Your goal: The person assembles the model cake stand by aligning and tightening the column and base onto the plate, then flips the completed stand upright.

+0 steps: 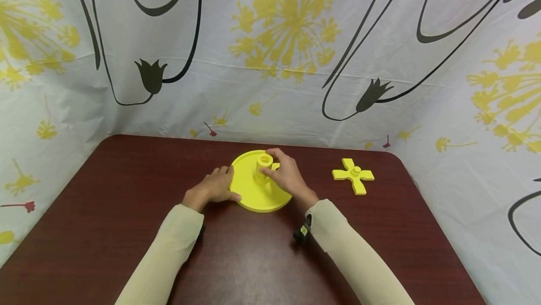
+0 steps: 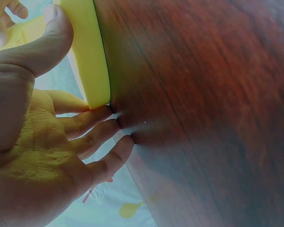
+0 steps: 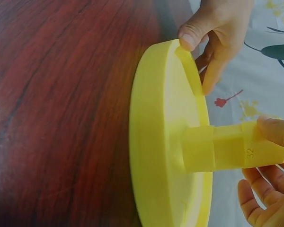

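Pinching post (image 1: 259,171), apparently near top, right hand (image 1: 288,173), dish (image 1: 263,200) beneath

Occlusions and crops, three views

Head: right hand (image 1: 288,171) hides the upper-right rim of the plate (image 1: 244,185) and part of the post (image 1: 263,164); tab (image 1: 276,166) mostly covered, shape unclear. Cross (image 1: 358,185) too small for fine detail. Left sleeve (image 1: 165,248) and right sleeve (image 1: 355,255) cut at bottom. Left wrist: left hand (image 2: 45,132) cropped left, plate cropped top. Right wrist: plate cropped bottom, right hand cropped right and covering part of post's end.
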Demonstrator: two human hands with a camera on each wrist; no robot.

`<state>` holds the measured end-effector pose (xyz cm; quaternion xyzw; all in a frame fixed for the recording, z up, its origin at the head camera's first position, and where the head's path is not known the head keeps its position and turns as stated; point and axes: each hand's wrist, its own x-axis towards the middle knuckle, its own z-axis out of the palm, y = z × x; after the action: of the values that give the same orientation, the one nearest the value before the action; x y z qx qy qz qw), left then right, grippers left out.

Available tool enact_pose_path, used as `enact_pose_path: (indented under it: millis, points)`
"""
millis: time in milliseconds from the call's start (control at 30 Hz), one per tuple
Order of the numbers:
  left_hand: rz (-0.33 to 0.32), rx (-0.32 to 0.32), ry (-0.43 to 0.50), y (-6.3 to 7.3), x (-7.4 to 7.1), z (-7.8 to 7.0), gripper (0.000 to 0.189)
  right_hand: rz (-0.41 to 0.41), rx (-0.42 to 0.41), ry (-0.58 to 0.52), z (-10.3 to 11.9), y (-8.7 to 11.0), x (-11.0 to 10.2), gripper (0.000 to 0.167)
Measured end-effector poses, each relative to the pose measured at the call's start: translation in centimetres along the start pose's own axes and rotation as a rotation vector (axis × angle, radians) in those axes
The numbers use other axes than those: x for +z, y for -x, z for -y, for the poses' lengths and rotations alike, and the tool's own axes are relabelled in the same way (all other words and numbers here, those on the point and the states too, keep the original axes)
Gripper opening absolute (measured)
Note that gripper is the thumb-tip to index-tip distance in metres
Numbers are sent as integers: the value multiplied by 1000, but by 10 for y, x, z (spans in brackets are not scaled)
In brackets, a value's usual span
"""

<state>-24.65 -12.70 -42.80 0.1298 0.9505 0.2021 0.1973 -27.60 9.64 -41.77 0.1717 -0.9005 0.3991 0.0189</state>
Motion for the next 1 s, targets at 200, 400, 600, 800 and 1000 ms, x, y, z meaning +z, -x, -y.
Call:
enact_pose_path:
  millis: [200,400,600,800,1000]
  points:
    - [1,1,1,0,0,0,99,-27,-2,17,-1,1,2,50]
    - [8,3,0,1,0,-1,96,-39,-11,30,-1,2,2,50]
    - [9,3,2,2,-2,-2,96,18,-39,-14,-6,2,-3,53]
    - [-1,11,8,2,-2,-2,97,16,-50,-67,-19,5,-25,49]
    - [3,12,12,2,-2,-2,97,-49,50,-2,-46,10,-68,46]
